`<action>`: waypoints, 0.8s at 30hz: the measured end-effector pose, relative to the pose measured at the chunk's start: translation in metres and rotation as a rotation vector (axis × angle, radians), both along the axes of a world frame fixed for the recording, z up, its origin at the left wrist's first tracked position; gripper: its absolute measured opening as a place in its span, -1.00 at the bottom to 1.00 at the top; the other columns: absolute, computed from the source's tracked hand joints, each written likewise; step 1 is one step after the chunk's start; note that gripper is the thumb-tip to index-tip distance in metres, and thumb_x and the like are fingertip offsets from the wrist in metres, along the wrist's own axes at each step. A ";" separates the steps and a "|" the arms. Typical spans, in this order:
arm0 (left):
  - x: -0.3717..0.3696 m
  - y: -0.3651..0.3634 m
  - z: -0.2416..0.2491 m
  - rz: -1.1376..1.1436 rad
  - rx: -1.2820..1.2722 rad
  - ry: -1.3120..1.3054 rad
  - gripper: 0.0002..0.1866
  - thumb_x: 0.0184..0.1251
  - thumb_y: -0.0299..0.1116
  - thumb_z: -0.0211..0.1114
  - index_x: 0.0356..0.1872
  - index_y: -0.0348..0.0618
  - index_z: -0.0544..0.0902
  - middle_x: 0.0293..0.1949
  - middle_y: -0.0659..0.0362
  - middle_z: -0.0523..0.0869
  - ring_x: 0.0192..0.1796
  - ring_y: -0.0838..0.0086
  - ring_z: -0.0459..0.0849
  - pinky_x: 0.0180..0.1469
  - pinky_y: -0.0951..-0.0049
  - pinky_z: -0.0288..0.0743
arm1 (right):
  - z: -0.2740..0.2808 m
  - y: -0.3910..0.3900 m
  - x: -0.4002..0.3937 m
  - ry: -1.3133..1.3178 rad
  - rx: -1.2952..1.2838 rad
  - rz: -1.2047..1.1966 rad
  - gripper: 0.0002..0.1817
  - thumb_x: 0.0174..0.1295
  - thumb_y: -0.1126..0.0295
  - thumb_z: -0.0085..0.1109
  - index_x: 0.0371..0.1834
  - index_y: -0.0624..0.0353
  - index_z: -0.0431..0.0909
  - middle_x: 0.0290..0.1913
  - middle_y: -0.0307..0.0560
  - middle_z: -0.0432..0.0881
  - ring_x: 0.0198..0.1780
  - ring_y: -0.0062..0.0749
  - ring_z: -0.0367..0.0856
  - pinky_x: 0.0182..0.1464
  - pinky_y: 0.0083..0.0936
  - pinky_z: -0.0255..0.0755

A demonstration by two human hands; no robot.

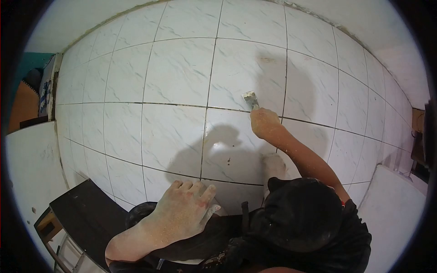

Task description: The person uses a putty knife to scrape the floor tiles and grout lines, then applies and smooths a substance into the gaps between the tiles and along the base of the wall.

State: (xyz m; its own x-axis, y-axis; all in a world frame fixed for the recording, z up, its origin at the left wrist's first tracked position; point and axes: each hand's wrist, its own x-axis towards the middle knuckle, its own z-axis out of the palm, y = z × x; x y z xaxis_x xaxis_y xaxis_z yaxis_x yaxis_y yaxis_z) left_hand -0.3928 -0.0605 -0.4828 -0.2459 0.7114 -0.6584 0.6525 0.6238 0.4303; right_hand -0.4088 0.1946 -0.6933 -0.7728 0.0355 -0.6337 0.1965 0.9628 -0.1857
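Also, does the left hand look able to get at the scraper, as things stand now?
Probably yes: only floor tiles show between the left hand and the scraper. But the right hand holds its near end, leaving mainly the blade free, so access seems partial.

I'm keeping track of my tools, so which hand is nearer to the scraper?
Right: the right hand is closed around the scraper. The left hand is well apart from it, lower and further left in the view.
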 end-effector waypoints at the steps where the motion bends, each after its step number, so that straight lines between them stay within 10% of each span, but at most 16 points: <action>1: -0.001 0.001 0.000 -0.002 0.001 -0.002 -0.53 0.46 -0.13 0.15 0.17 -0.32 0.52 -0.15 -0.09 0.68 -0.04 0.11 0.67 0.13 0.18 0.48 | 0.003 0.003 0.001 -0.035 -0.008 0.023 -0.77 0.25 0.46 0.03 -0.17 0.29 0.68 -0.15 0.19 0.73 -0.12 -0.02 0.75 -0.10 -0.20 0.63; 24: -0.003 0.006 -0.002 -0.014 0.013 -0.035 -0.51 0.47 -0.11 0.14 0.16 -0.36 0.53 -0.13 -0.13 0.69 -0.04 0.10 0.68 0.11 0.17 0.49 | 0.003 0.014 0.008 -0.039 -0.008 -0.006 -0.78 0.21 0.46 0.07 -0.22 0.25 0.71 -0.13 0.16 0.73 -0.06 -0.05 0.74 -0.05 -0.19 0.61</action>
